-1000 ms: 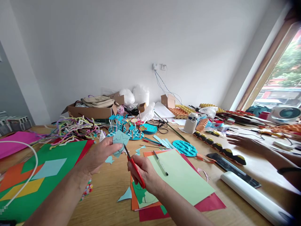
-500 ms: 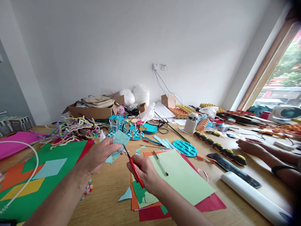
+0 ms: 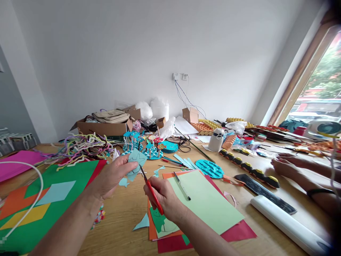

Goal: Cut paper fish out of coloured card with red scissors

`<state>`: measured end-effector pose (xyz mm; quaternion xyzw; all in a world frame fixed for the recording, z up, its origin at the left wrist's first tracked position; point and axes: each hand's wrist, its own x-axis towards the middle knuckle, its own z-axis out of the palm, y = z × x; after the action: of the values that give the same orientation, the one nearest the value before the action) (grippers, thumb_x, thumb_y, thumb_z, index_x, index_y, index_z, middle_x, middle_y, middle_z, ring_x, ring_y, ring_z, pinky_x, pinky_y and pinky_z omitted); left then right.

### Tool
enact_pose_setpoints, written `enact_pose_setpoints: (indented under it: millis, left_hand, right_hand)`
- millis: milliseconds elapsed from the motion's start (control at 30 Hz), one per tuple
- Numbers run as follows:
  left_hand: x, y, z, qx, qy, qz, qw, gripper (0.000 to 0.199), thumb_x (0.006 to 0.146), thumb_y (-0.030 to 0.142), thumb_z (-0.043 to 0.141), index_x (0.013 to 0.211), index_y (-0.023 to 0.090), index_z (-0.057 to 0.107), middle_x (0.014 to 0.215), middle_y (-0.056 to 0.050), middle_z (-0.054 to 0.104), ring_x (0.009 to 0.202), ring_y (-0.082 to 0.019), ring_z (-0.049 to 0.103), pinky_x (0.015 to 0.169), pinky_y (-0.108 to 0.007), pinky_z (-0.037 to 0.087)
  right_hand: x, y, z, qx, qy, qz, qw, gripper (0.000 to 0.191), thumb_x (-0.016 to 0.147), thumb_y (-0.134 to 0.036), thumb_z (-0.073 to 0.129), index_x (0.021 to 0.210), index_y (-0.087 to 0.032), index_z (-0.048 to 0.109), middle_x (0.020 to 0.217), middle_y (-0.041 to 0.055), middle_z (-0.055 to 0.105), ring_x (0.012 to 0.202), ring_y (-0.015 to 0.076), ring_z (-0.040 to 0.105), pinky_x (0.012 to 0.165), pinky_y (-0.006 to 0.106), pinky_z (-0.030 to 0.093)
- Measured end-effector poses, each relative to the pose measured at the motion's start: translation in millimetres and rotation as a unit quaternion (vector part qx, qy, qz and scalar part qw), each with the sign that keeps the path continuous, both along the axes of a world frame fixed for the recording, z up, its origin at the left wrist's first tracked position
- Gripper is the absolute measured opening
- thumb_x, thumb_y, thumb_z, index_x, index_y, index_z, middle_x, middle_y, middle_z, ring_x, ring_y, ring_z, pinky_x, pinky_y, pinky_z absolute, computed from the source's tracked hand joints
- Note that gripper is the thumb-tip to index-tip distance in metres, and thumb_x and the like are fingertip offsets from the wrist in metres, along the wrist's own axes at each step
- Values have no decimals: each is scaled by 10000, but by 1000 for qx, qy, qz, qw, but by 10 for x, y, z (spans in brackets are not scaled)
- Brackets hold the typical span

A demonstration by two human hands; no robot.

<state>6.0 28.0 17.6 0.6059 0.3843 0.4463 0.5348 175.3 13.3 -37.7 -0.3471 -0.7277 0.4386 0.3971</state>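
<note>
A light-blue piece of paper (image 3: 136, 157) with a jagged outline drawn on it is pinched in my left hand (image 3: 116, 174). My right hand (image 3: 165, 197) grips red-handled scissors (image 3: 153, 195), whose dark blades point up at the paper's lower right edge. Whether the blade tips are on the paper or just beside it I cannot tell. Below the hands, light-blue scraps (image 3: 142, 222) lie on the wooden table. Beside my right hand is a stack topped by a pale green sheet (image 3: 205, 202), with a pen (image 3: 182, 185) lying on it.
Green sheets (image 3: 77, 177) with coloured pieces lie at left. Behind are tangled pipe cleaners (image 3: 85, 147), blue paper crafts (image 3: 151, 151) and a cardboard box (image 3: 106, 128). A black phone-like slab (image 3: 266, 193) and white bar (image 3: 287, 222) lie right, near another person's hands (image 3: 286, 167).
The paper in my left hand has turned slightly. My right hand and the scissors are nearly where they were. The other person's hands at right have shifted slightly.
</note>
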Motion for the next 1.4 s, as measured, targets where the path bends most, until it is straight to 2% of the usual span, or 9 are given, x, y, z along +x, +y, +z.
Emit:
enact_pose_setpoints:
  millis: [167, 500, 767, 933, 1167, 1400]
  left_hand:
    - [30, -16, 4, 3, 14, 13, 1000, 170, 745, 350, 578, 765, 182, 573, 668, 31, 560, 591, -112, 443, 568, -229, 356]
    - [35, -27, 21, 34, 57, 12, 998, 160, 753, 349, 553, 761, 192, 580, 675, 30, 570, 693, -156, 517, 670, -264, 390]
    - [20, -15, -8, 33, 45, -4, 998, 163, 778, 345, 550, 784, 189, 598, 687, 23, 586, 733, -169, 543, 710, -272, 407]
    - [22, -8, -24, 27, 43, 3, 999, 170, 776, 349, 554, 813, 191, 602, 712, 22, 592, 705, -153, 525, 681, -256, 395]
    - [13, -41, 25, 35, 67, 21, 997, 181, 745, 369, 564, 777, 194, 596, 706, 9, 592, 787, -194, 549, 736, -295, 415]
    - [10, -33, 38, 50, 90, 8, 995, 185, 743, 376, 557, 772, 198, 597, 739, -2, 600, 791, -200, 538, 745, -307, 410]
  right_hand:
    - [-17, 7, -50, -44, 46, 23, 998, 231, 825, -285, 424, 616, -190, 394, 465, -73, 369, 376, 58, 377, 378, 166, 297]
    - [-43, -9, -43, -82, 62, 17, 995, 228, 830, -306, 456, 643, -178, 434, 431, -76, 393, 363, 52, 379, 377, 156, 297]
    - [-48, -23, -20, -89, 62, 8, 994, 262, 825, -362, 469, 641, -177, 444, 424, -78, 382, 358, 57, 388, 362, 162, 276]
    - [-54, -34, -4, -89, 64, 0, 994, 278, 813, -385, 480, 628, -183, 433, 433, -79, 360, 353, 58, 380, 354, 170, 272]
    - [-51, -40, 9, -85, 59, 2, 995, 277, 803, -391, 478, 625, -183, 431, 436, -81, 340, 356, 61, 381, 353, 171, 280]
    - [-44, -22, -31, -90, 66, 18, 994, 244, 829, -344, 461, 652, -176, 447, 420, -80, 388, 361, 54, 378, 386, 166, 291]
